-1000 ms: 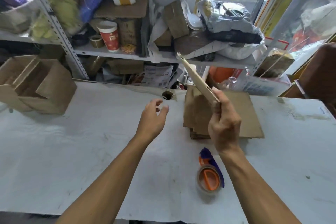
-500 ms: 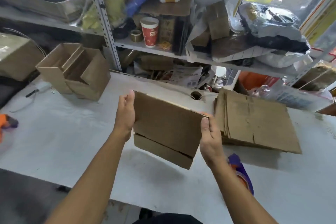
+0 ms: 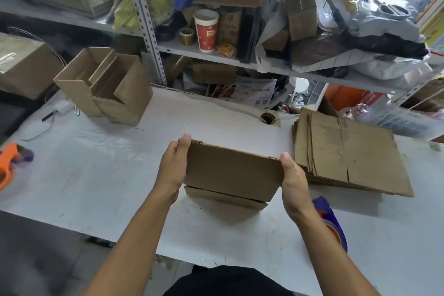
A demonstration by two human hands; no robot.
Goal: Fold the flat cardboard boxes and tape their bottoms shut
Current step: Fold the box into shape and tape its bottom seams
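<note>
Cardboard box [image 3: 233, 173] crosswise between hands [image 3: 231, 170]

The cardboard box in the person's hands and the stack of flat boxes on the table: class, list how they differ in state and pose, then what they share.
1. The held box is gripped at its ends by the left hand and right hand; the flat stack lies untouched on the table.
2. The held box is a single piece; the stack has several layers.
3. The held box stands on edge; the stack lies flat.
Shared: both are plain brown cardboard.
</note>
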